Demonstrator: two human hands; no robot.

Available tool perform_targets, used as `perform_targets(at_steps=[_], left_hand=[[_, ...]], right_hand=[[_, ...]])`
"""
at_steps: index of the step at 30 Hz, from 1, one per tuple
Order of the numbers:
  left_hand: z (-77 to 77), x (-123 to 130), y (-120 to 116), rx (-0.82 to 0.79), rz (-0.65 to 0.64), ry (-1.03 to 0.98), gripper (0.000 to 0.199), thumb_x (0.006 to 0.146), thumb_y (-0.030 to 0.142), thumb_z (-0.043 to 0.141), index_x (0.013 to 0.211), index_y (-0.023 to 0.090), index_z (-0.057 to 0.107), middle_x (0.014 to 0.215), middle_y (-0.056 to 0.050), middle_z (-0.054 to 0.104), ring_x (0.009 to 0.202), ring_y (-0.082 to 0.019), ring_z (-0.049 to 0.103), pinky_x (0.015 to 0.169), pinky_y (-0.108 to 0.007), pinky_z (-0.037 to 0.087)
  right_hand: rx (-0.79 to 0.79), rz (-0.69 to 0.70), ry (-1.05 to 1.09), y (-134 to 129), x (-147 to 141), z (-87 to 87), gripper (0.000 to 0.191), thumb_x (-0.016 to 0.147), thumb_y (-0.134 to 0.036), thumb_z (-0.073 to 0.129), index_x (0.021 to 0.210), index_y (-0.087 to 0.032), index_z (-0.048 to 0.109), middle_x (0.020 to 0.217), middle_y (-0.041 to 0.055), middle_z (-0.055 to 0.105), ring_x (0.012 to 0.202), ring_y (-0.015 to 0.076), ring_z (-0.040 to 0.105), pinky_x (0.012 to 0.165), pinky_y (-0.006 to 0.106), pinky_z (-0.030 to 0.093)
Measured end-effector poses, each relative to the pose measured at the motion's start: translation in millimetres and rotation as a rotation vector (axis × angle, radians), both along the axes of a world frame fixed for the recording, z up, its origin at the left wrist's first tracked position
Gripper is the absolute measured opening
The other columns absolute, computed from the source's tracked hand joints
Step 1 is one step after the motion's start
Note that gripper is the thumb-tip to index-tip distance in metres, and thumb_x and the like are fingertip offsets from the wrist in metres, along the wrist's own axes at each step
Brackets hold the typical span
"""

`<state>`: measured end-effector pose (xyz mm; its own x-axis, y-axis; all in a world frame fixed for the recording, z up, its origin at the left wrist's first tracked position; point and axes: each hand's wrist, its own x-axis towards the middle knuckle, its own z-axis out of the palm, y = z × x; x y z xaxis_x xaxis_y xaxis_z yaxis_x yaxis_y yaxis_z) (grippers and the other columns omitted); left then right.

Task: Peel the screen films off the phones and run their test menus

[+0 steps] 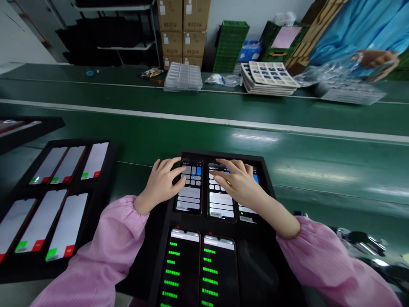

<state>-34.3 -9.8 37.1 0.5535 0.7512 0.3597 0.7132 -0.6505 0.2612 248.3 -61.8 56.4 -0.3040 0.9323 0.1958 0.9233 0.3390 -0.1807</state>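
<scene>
A black tray (pixel 220 154) holds several smartphones in two rows. My left hand (pixel 163 181), fingers spread, is over the left edge of the upper-left phone (pixel 189 194), whose screen shows a settings panel. Over the upper-middle phone (pixel 221 202) is my right hand (pixel 238 179), fingers apart; it partly hides that phone and the upper-right phone (pixel 247 213). Neither hand grips anything; whether the fingertips touch the glass I cannot tell. Below, a lower-left phone (pixel 180 268) and a lower-middle phone (pixel 220 273) show green text lists on black. The lower-right slot looks dark.
Another black tray (pixel 96 200) of phones with white screens lies at left, beside a raised tray edge (pixel 47 125). Across the green bench (pixel 143 98) are clear plastic trays (pixel 183 76) and stacked white trays (pixel 271 79). A person in blue (pixel 354 32) handles clear plastic at far right.
</scene>
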Motion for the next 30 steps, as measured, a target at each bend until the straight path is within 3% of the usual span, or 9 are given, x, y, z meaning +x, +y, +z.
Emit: perform_targets(at_steps=[4, 6, 9, 12, 16, 19, 23, 26, 30], left_hand=[[0.5, 1, -2, -0.007, 0.005, -0.015, 0.031, 0.102, 0.029, 0.055, 0.124, 0.02, 0.075, 0.149, -0.013, 0.063, 0.135, -0.034, 0.061, 0.117, -0.065, 0.043], [4.6, -3, -14, -0.005, 0.024, -0.031, 0.034, 0.103, 0.028, 0.053, 0.131, 0.019, 0.071, 0.149, -0.014, 0.063, 0.134, -0.033, 0.061, 0.118, -0.065, 0.042], [16.6, -19, -54, 0.008, 0.021, -0.07, 0.035, 0.106, 0.026, 0.05, 0.136, 0.02, 0.066, 0.142, -0.012, 0.068, 0.132, -0.029, 0.062, 0.121, -0.06, 0.038], [29.9, -39, -104, -0.033, -0.102, -0.054, 0.028, 0.105, 0.023, 0.054, 0.127, 0.024, 0.071, 0.136, -0.008, 0.07, 0.134, -0.026, 0.06, 0.127, -0.057, 0.028], [32.3, -53, -148, -0.089, -0.158, 0.064, 0.033, 0.104, 0.028, 0.056, 0.133, 0.023, 0.07, 0.146, -0.009, 0.065, 0.141, -0.029, 0.054, 0.131, -0.059, 0.013], [26.1, -56, -161, -0.067, -0.112, 0.112, 0.035, 0.103, 0.029, 0.056, 0.135, 0.021, 0.069, 0.15, -0.011, 0.063, 0.143, -0.031, 0.052, 0.132, -0.06, 0.007], [23.7, -63, -171, -0.133, -0.204, -0.002, 0.025, 0.101, 0.027, 0.059, 0.121, 0.026, 0.074, 0.144, -0.006, 0.067, 0.144, -0.028, 0.051, 0.133, -0.059, 0.007], [23.2, -68, -173, -0.141, -0.25, -0.054, 0.029, 0.1, 0.02, 0.06, 0.127, 0.024, 0.07, 0.138, -0.007, 0.069, 0.139, -0.025, 0.054, 0.133, -0.055, 0.017], [19.3, -66, -168, -0.052, -0.159, 0.016, 0.041, 0.101, 0.019, 0.059, 0.142, 0.016, 0.06, 0.138, -0.013, 0.068, 0.135, -0.026, 0.057, 0.129, -0.053, 0.027]], right_hand=[[-0.012, -0.005, -0.012, 3, -2, -3.5, 0.055, 0.111, -0.054, 0.03, 0.122, -0.035, 0.08, 0.15, 0.01, 0.062, 0.127, 0.0373, 0.053, 0.098, 0.065, 0.045], [-0.016, -0.011, -0.008, 2, -1, -3.5, 0.056, 0.111, -0.054, 0.029, 0.119, -0.035, 0.081, 0.15, 0.0096, 0.062, 0.126, 0.0373, 0.053, 0.097, 0.064, 0.044], [-0.027, -0.032, 0.011, 3, -1, -4.7, 0.056, 0.111, -0.054, 0.03, 0.116, -0.034, 0.082, 0.15, 0.0094, 0.062, 0.127, 0.0382, 0.051, 0.097, 0.063, 0.042], [-0.043, -0.051, 0.041, 7, -3, -8.5, 0.055, 0.111, -0.054, 0.032, 0.114, -0.032, 0.082, 0.152, 0.0094, 0.06, 0.13, 0.0391, 0.048, 0.099, 0.063, 0.039], [-0.05, -0.078, 0.069, 6, -7, -6.0, 0.054, 0.111, -0.052, 0.034, 0.109, -0.029, 0.083, 0.151, 0.0099, 0.061, 0.131, 0.0408, 0.048, 0.098, 0.063, 0.038], [0.003, -0.012, 0.076, -27, -12, 9.5, 0.049, 0.112, -0.05, 0.037, 0.114, -0.03, 0.082, 0.15, 0.0089, 0.062, 0.13, 0.0375, 0.05, 0.098, 0.058, 0.037], [0.061, 0.189, 0.089, -108, -25, 25.6, 0.044, 0.113, -0.047, 0.038, 0.115, -0.031, 0.079, 0.137, 0.0046, 0.071, 0.115, 0.0255, 0.059, 0.094, 0.044, 0.039], [0.091, 0.153, 0.016, -156, -39, 20.8, 0.048, 0.112, -0.052, 0.038, 0.119, -0.026, 0.078, 0.141, 0.0061, 0.07, 0.117, 0.0268, 0.059, 0.095, 0.046, 0.037], [0.06, 0.175, 0.09, -183, -49, 12.8, 0.049, 0.111, -0.053, 0.039, 0.108, -0.024, 0.078, 0.138, 0.0041, 0.072, 0.117, 0.0252, 0.059, 0.099, 0.047, 0.036]])
